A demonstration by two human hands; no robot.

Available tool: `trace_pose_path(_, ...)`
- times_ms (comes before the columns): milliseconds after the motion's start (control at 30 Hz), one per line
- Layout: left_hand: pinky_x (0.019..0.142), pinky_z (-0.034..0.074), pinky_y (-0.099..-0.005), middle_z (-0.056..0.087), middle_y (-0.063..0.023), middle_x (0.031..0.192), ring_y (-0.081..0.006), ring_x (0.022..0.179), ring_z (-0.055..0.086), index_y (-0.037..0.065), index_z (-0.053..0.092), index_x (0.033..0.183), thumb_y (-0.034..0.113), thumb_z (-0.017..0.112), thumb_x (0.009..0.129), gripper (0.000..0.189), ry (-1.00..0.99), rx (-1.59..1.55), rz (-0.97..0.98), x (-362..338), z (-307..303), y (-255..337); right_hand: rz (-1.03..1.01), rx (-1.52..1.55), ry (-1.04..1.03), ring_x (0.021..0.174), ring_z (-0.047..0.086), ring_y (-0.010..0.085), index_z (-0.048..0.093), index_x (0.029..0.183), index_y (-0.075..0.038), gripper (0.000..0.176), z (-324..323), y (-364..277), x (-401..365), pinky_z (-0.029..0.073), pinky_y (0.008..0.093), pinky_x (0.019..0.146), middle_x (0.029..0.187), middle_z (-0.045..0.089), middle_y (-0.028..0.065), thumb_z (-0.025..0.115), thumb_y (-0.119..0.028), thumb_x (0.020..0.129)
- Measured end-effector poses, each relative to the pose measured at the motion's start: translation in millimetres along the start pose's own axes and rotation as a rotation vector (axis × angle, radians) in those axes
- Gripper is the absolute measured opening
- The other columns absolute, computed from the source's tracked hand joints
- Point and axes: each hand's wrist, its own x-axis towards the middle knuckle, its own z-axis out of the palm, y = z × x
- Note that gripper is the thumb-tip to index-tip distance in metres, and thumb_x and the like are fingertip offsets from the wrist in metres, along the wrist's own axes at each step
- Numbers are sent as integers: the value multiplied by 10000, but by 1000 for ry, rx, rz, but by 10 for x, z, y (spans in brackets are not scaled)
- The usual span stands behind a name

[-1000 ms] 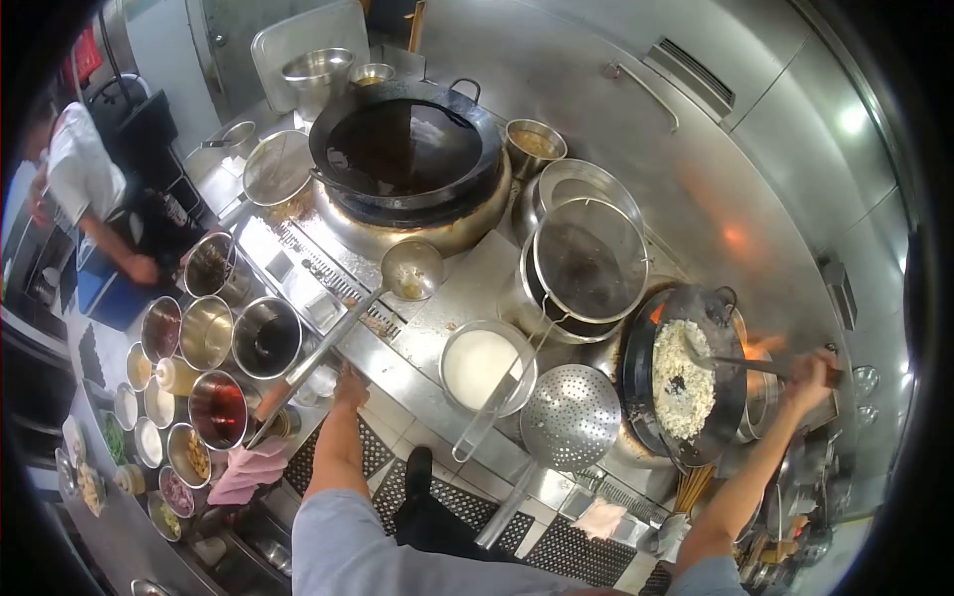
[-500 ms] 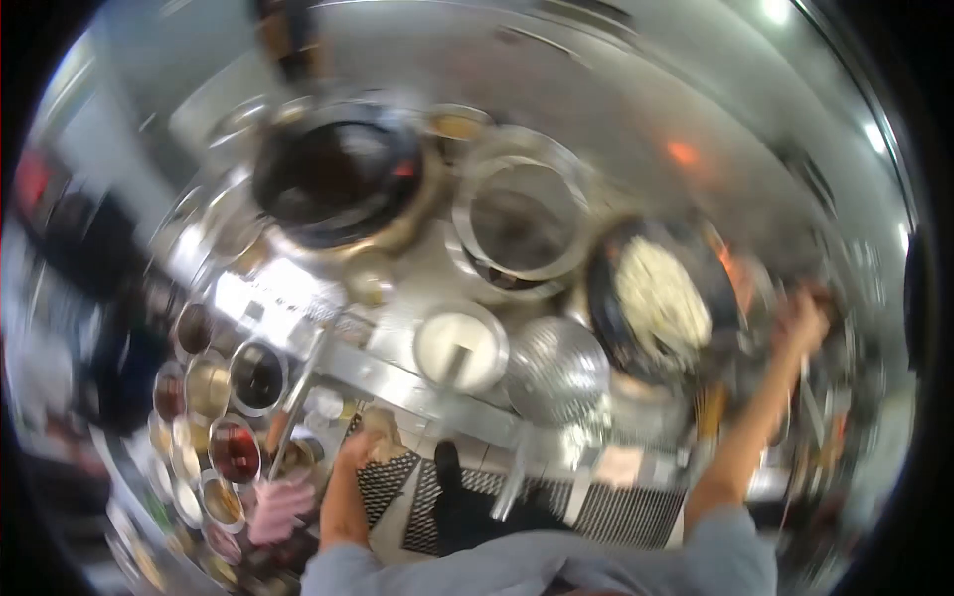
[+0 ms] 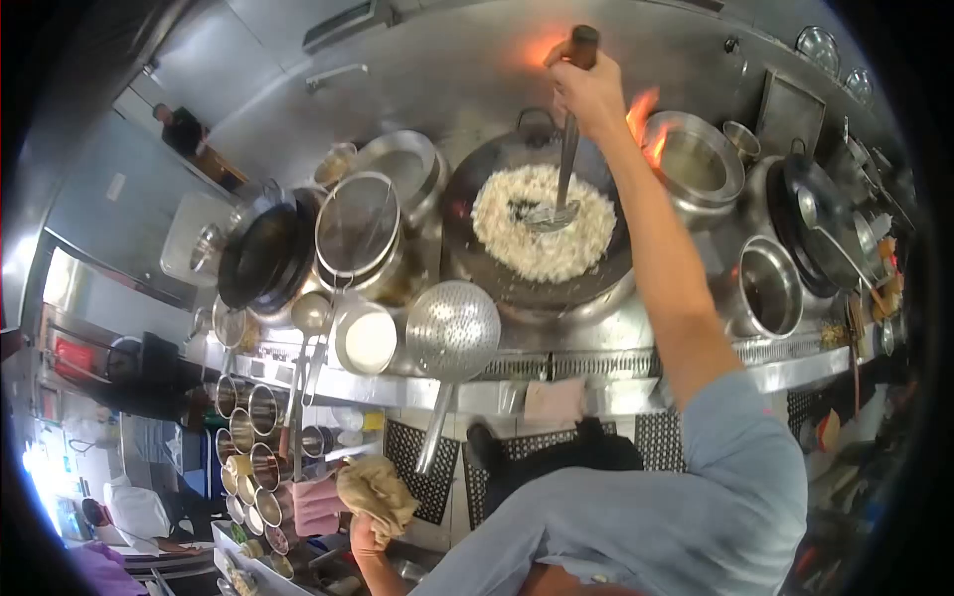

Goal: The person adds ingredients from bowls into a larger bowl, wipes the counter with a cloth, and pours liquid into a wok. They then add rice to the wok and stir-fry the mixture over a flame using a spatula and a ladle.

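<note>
My right hand (image 3: 593,91) is wrapped round the dark wooden grip of a long metal wok spatula (image 3: 569,164), high over the far side of the wok. The tool's head is down in the middle of pale, crumbly food (image 3: 507,248), which looks like rice. This food lies in a broad ring inside the large dark wok (image 3: 477,283). At the lower left, my left hand (image 3: 368,534) grips a bunched tan cloth (image 3: 378,495), held low in front of the counter. The cloth partly hides the fingers.
A perforated skimmer (image 3: 453,330) overhangs the counter edge beside a bowl of white liquid (image 3: 370,341). A wire strainer (image 3: 357,223) rests on a pot. Flames (image 3: 646,124) rise behind the wok at right. Several ingredient containers (image 3: 264,407) stand at left; a person (image 3: 181,129) is behind.
The view has swung right, bringing the wok to the middle. The pale food, earlier one slab, now lies spread in a ring. My right hand now reaches over the wok.
</note>
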Motion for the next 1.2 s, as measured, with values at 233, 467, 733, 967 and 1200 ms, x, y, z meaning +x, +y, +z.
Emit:
trace_pose_path(233,771,496,-594,414,-132,1386,-398,1160,490,148,309,1412,598,637,761,856,-499,-351,-149,294,1360,-785,-4,93,302,436,505,111,609,783,-37,23,-998,-67,-21,384,267,400,582,542,10,600,-24,766)
trace_pose_path(467,722,518,-413,527,-109,1273,-295,1052,570,148,413,1339,624,372,908,643,-444,-291,-235,1116,3391,-550,-55,310,396,421,426,90,586,806,-44,55,-1601,214,-312,334,239,400,591,512,12,602,-6,769)
trace_pose_path(733,756,533,-464,579,-119,1099,-285,988,584,104,505,1154,338,520,922,330,-358,112,-435,2080,4047,-587,-397,-192,514,475,432,80,594,785,-61,73,-1361,551,-231,317,247,417,622,503,-6,599,7,757)
trace_pose_path(967,726,550,-471,636,-136,981,-277,884,633,41,587,1001,174,469,903,203,-432,51,-574,2645,4041,-971,-160,46,445,441,407,81,580,790,-67,108,-705,-152,-948,319,235,401,613,498,-6,557,32,754)
trace_pose_path(1200,638,554,-422,600,-130,797,-262,672,613,16,540,885,88,414,896,146,-787,-270,-361,2878,3814,-1487,-107,-122,249,512,465,49,619,776,-63,24,-126,-92,-1118,352,215,456,651,553,-38,611,-41,781)
